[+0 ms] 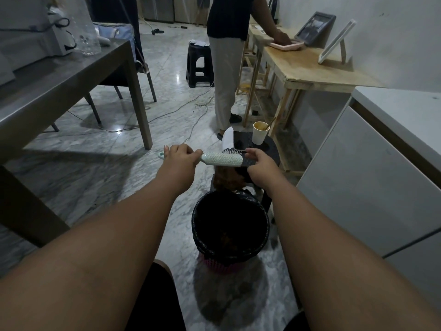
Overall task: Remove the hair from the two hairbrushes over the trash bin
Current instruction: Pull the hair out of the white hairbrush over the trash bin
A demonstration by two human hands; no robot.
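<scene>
A pale green hairbrush (222, 159) lies level in the air above the trash bin (230, 225), which is lined with a black bag. My left hand (180, 160) grips its handle. My right hand (259, 161) holds the far end of the brush head, pinched at the bristles. A brown clump of hair (228, 179) hangs below the brush head, over the far rim of the bin. More brown hair lies inside the bin. A second brush is not clearly visible.
A dark stool (272, 151) behind the bin carries a paper cup (260, 132), a phone and a white card. A person stands at a wooden table (305, 70) ahead. A grey table (59, 82) is on the left, white cabinets (372, 177) on the right.
</scene>
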